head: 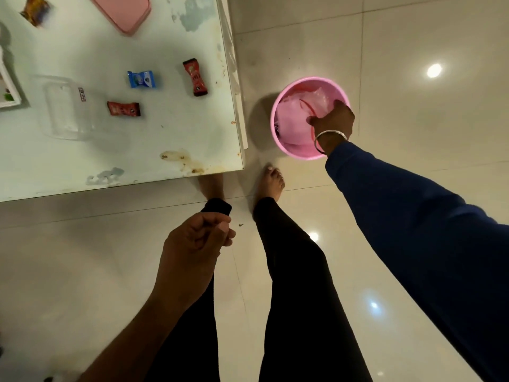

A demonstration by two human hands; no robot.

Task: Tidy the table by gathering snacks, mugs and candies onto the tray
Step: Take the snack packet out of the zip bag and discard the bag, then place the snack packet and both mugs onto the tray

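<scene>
Three wrapped candies lie on the pale table (pixel 170 133): a blue one (pixel 141 79), a long red one (pixel 195 77) near the right edge, and a shorter red one (pixel 123 108). An orange snack packet (pixel 35 9) lies at the far left. A pink tray (pixel 122 11) shows partly at the top edge. My right hand (pixel 332 121) reaches down into a pink bin (pixel 278 136) on the floor, over crumpled clear plastic, its fingertips hidden. My left hand (pixel 192 244) hangs loosely curled in front of my legs, holding nothing visible.
A clear plastic container (pixel 64 106) sits on the table left of the candies. A white framed object (pixel 9 89) is cut off at the left edge. The bin stands just off the table's right corner. My bare feet stand on glossy floor tiles (pixel 413 64).
</scene>
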